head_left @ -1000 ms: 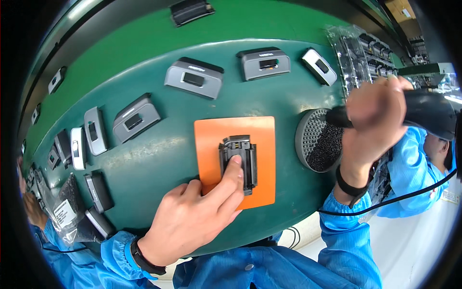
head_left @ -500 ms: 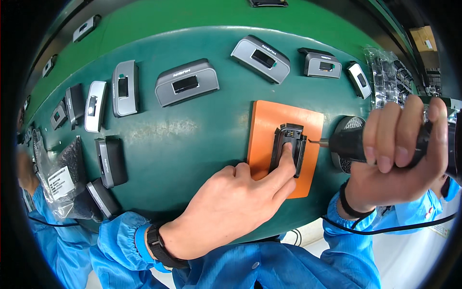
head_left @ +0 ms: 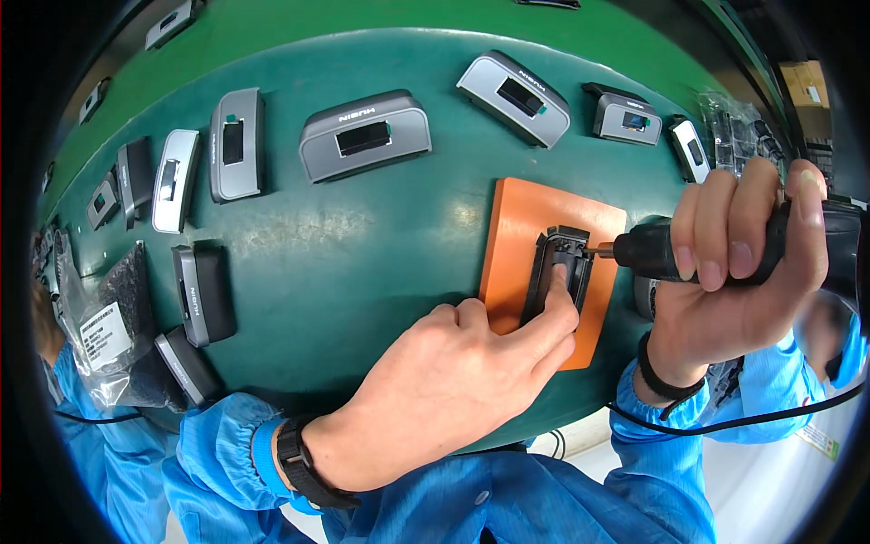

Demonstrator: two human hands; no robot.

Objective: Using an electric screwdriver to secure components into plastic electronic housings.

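A small black plastic housing point(head_left: 578, 272) lies open side up on an orange pad point(head_left: 521, 213). My left hand point(head_left: 444, 390) holds it down, the index finger pressed inside it and the other fingers bent against its near side. A black electric screwdriver point(head_left: 645, 251) is gripped in my right hand point(head_left: 739, 281), lying nearly level. Its bit reaches the upper right part of the housing; whether a screw is under the tip is too small to tell.
Several grey devices with small dark screens point(head_left: 365, 138) stand in an arc across the green table. At left sits a clear bag of black parts point(head_left: 131, 299), near another person's hand point(head_left: 45, 322). A round tin point(head_left: 644, 295) is partly hidden behind the screwdriver. A black cable point(head_left: 707, 428) crosses at lower right.
The screwdriver has moved up and left, its bit going from just beside the housing to its upper right part. My left hand keeps its hold; the whole view has shifted slightly.
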